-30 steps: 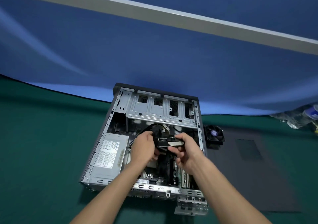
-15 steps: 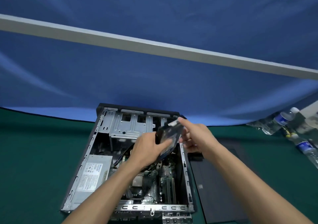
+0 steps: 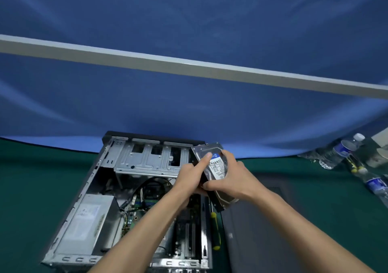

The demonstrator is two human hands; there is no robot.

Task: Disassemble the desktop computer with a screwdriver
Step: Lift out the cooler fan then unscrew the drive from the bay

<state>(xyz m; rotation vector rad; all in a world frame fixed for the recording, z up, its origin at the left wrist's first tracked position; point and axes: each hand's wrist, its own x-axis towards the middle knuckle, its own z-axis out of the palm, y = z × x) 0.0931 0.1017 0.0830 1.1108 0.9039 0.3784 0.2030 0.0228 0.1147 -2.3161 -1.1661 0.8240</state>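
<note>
Both your hands hold the hard drive (image 3: 216,167) above the open computer case (image 3: 117,188): left hand (image 3: 192,178) grip underneath, forefinger straight on top, right hand (image 3: 233,178) grip clasping its edge.

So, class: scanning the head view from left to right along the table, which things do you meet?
Power supply → drive cage → hard drive held in both hands → grey side panel → water bottles.

blue backdrop cloth (image 3: 189,16) | grey bar (image 3: 189,67) | green table cover (image 3: 42,178)
</note>
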